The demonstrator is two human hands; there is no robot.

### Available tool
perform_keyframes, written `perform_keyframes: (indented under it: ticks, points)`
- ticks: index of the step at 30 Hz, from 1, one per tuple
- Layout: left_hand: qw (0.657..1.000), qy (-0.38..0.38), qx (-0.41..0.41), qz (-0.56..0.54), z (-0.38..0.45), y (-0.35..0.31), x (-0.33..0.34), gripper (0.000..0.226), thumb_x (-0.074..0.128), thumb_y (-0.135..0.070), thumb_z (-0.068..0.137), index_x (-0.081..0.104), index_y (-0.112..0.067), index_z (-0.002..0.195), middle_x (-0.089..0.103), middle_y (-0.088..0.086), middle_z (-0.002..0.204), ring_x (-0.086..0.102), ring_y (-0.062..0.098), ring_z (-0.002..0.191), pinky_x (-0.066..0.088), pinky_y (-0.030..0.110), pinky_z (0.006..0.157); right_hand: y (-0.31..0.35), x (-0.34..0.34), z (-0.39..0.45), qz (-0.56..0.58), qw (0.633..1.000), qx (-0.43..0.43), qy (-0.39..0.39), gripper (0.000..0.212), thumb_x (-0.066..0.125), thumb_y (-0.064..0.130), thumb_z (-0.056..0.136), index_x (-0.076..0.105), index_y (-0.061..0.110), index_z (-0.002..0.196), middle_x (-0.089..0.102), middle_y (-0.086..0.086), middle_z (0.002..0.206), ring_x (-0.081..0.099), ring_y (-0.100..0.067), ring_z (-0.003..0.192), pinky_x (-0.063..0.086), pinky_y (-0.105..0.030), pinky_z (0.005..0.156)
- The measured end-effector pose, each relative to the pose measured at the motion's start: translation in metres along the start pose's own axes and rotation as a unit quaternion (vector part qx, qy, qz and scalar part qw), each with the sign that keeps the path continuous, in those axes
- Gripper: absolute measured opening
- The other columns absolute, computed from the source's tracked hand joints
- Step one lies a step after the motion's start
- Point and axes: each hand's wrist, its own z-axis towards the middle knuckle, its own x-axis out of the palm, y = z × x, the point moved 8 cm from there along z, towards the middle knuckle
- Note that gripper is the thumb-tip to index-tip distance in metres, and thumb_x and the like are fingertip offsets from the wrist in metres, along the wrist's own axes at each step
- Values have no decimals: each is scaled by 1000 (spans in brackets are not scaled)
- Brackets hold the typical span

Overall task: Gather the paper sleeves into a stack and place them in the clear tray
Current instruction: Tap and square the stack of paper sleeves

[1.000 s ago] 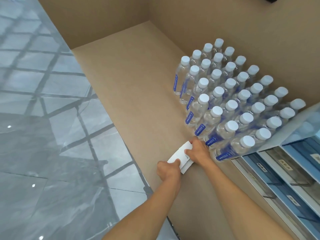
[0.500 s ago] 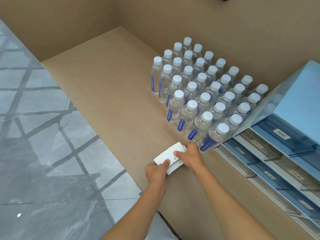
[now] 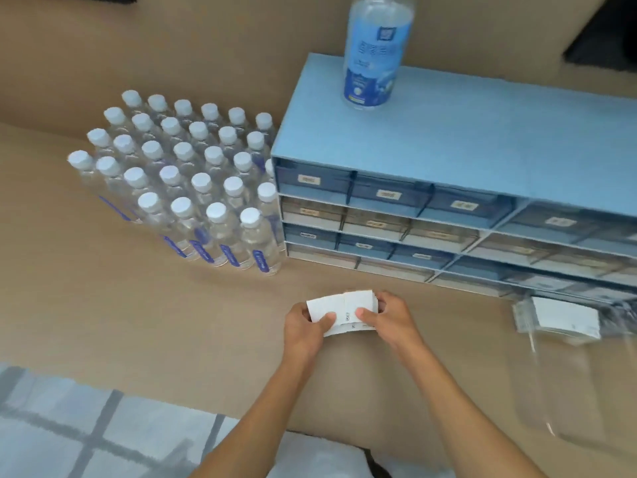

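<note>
A small stack of white paper sleeves (image 3: 344,310) is held between both my hands just above the brown cardboard surface. My left hand (image 3: 305,327) pinches its left end with the thumb on top. Gripping the right end is my right hand (image 3: 389,317), thumb on top and fingers behind. To the right lies a clear tray (image 3: 524,317) with more white sleeves (image 3: 565,317) in it, blurred. A clear plastic sheet or bag (image 3: 558,388) lies in front of that tray.
A blue drawer cabinet (image 3: 448,167) stands behind my hands with a large water bottle (image 3: 375,50) on top. Several small capped water bottles (image 3: 182,184) stand in rows at its left. The cardboard's front edge (image 3: 138,391) meets grey tiled floor.
My view has swung right, bringing the cabinet and tray into sight. Both hands have lifted the sleeves and carried them right, away from the bottles, holding them by both ends.
</note>
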Motion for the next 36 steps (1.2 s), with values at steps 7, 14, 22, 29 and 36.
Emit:
perform_keyframes:
  ticks: [7,14,22,29,36]
  points:
    - [980,118,111,116,-23,3,95,36,76,-3,75,65,-17,106,75,-4,97,71,7,87,55,16,73,-68,-92,-34,15,992,-4,-127,40,73,1,77,61,16,112,73,-6,107,70,-25,100,55,-38,92]
    - [962,144,173,154,-37,20,135,43,72,1,80,59,-19,116,68,-7,103,66,16,94,52,22,87,-95,-120,-55,1,982,-63,-179,49,70,9,82,55,29,123,66,11,104,61,3,96,45,-16,84]
    - [951,160,207,162,-52,35,149,64,61,6,88,38,-10,146,49,5,142,50,17,128,41,29,110,-108,-104,-55,71,984,-65,-149,62,64,26,89,35,32,143,51,14,136,57,2,112,45,-22,98]
    - [960,155,196,128,-50,40,155,36,48,-21,101,43,-22,136,33,1,157,31,3,141,24,12,115,-101,-106,-52,71,970,-54,-227,30,37,33,103,55,18,122,61,9,119,56,-8,110,43,-20,94]
    - [967,123,202,90,-37,41,160,20,36,-17,105,55,-14,110,48,3,144,39,10,139,30,17,112,-105,-109,-39,71,954,-60,-285,24,38,17,102,62,14,100,65,15,94,58,13,88,40,-2,77]
